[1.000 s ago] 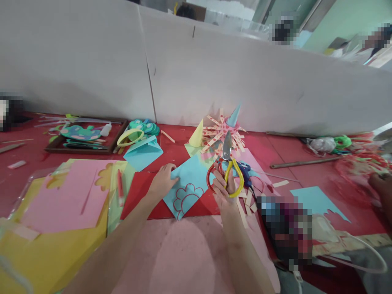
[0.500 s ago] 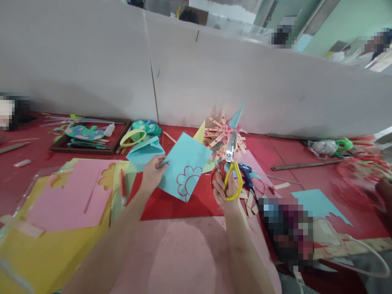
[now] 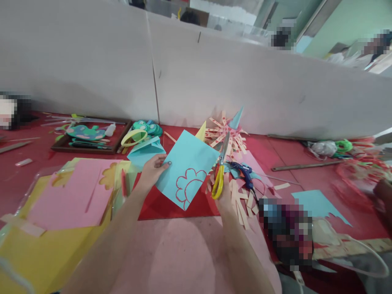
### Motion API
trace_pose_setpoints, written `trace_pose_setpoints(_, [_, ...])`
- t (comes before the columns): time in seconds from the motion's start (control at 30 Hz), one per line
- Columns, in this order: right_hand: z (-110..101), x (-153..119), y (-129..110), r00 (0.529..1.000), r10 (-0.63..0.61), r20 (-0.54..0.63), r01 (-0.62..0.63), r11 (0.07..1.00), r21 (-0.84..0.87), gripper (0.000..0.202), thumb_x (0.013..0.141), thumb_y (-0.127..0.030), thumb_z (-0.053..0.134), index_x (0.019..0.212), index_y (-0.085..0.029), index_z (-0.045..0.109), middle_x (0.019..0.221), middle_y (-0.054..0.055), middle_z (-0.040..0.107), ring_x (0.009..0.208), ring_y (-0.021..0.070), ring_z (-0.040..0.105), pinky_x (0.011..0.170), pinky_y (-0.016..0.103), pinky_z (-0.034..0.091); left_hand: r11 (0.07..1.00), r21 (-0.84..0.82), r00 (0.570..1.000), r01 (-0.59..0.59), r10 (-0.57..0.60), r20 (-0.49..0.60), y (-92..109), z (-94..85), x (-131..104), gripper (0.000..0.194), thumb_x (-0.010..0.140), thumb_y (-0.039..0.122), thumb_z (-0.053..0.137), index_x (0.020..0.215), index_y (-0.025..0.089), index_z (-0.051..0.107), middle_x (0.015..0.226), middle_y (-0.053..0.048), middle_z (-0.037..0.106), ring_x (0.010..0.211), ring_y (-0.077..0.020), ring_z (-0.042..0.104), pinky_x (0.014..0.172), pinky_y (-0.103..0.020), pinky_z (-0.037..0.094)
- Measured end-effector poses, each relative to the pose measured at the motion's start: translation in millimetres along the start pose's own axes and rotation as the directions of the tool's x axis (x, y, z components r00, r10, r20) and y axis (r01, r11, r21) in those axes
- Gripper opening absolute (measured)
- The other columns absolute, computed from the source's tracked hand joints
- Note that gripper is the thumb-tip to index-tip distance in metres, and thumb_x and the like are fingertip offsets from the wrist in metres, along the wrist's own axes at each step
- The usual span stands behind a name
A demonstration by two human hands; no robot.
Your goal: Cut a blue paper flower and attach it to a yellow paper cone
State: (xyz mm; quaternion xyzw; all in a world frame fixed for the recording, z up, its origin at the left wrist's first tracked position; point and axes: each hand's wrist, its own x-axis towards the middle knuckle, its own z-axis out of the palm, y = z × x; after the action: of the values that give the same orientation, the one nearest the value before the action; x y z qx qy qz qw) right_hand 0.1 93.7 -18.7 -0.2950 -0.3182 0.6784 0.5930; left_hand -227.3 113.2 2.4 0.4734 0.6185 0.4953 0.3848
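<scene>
My left hand pinches the left edge of a light blue sheet of paper, which is tilted and held above the red table. A scalloped half-flower outline in red is drawn along its lower edge. In my right hand is a pair of scissors with yellow and red handles. Their blades point up and away, close to the sheet's right corner; I cannot tell whether they touch it. Behind them stands a pink paper figure with patterned strips and a blue cone.
A blue glue gun and loose paper strips lie right of my hand. At left are pink sheets, a red pen and a brown tray. A stick and another person's hand are at right.
My right hand has turned the scissors, bringing them down and left toward the sheet. The sheet has shifted and turned slightly, and its right corner is now nearer the blades.
</scene>
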Motion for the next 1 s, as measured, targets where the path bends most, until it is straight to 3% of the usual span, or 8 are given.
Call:
trace_pose_setpoints(0.1, [6,-1,-4,0.998,0.034,0.054,-0.037,0.998,0.043,0.039,0.075,-0.060,0.052,0.088,-0.024,0.059,0.063,-0.005,0.048,0.043,0.0085,0.043,0.035,0.021,0.039,0.998,-0.065,0.999,0.001,-0.004,-0.045,-3,-0.9,3,0.045,0.056,0.045,0.068,0.090,0.018,0.060,0.093,-0.007,0.068,0.088,-0.0229,0.062,0.081,-0.035,0.047])
trace_pose_setpoints(0.23, [13,-6,-12,0.995,0.015,0.097,-0.022,0.998,0.064,0.034,0.073,-0.051,0.053,0.090,-0.022,0.061,0.084,0.002,0.057,0.057,0.0105,0.049,0.048,0.025,0.045,0.994,-0.107,0.987,0.011,-0.028,-0.158,-11,-5.2,8,0.044,0.056,0.043,0.069,0.090,0.019,0.059,0.093,-0.006,0.068,0.091,-0.0228,0.062,0.082,-0.034,0.047])
trace_pose_setpoints(0.37, [12,-11,-13,0.994,0.011,0.112,-0.006,0.999,-0.044,0.033,0.069,-0.041,0.062,0.096,-0.024,0.059,0.097,0.003,0.058,0.061,0.0097,0.048,0.054,0.025,0.044,0.990,-0.141,0.980,0.010,-0.037,-0.195,-17,-8.5,10,0.039,0.059,0.041,0.068,0.092,0.022,0.059,0.092,-0.003,0.068,0.090,-0.0214,0.062,0.078,-0.032,0.048])
trace_pose_setpoints(0.53, [7,-11,5,0.990,0.045,0.134,-0.023,0.987,-0.160,0.033,0.067,-0.034,0.071,0.094,-0.024,0.054,0.081,-0.002,0.055,0.051,0.0063,0.044,0.049,0.022,0.041,0.989,-0.148,0.983,0.001,-0.028,-0.180,-18,-9.9,11,0.037,0.060,0.041,0.068,0.091,0.023,0.059,0.093,-0.003,0.068,0.090,-0.0208,0.062,0.078,-0.031,0.048])
trace_pose_setpoints(0.6, [6,-8,14,0.998,0.008,0.065,0.003,0.987,-0.162,0.029,0.068,-0.037,0.070,0.082,-0.023,0.049,0.062,-0.007,0.047,0.044,0.0051,0.039,0.044,0.020,0.037,0.989,-0.147,0.984,0.002,-0.028,-0.173,-17,-10.4,11,0.039,0.059,0.042,0.068,0.092,0.022,0.059,0.095,-0.004,0.068,0.091,-0.0210,0.062,0.078,-0.031,0.047])
trace_pose_setpoints(0.7, [5,-3,20,0.983,-0.105,-0.149,0.067,0.968,-0.240,0.037,0.072,-0.044,0.066,0.066,-0.021,0.038,0.045,-0.012,0.033,0.034,0.0037,0.030,0.036,0.017,0.029,0.991,-0.132,0.995,-0.004,-0.009,-0.102,-13,-9.8,9,0.042,0.057,0.044,0.069,0.092,0.021,0.060,0.097,-0.005,0.067,0.091,-0.0219,0.062,0.080,-0.033,0.047])
trace_pose_setpoints(0.83, [4,-2,12,0.912,-0.240,-0.332,0.084,0.903,-0.422,0.041,0.068,-0.050,0.067,0.064,-0.020,0.040,0.042,-0.009,0.044,0.034,0.0062,0.041,0.033,0.018,0.031,1.000,-0.024,0.996,-0.020,0.022,0.083,-8,-3.1,3,0.040,0.057,0.045,0.070,0.087,0.019,0.062,0.094,-0.006,0.068,0.091,-0.0236,0.061,0.084,-0.036,0.046])
trace_pose_setpoints(1.0, [6,-3,5,0.877,-0.190,-0.442,-0.007,0.914,-0.406,0.039,0.057,-0.040,0.075,0.073,-0.021,0.045,0.046,-0.013,0.042,0.031,0.0037,0.036,0.029,0.016,0.030,0.999,-0.011,0.964,-0.035,0.037,0.265,-11,3.5,-2,0.038,0.063,0.045,0.068,0.091,0.020,0.064,0.101,-0.006,0.068,0.096,-0.0236,0.061,0.085,-0.036,0.046])
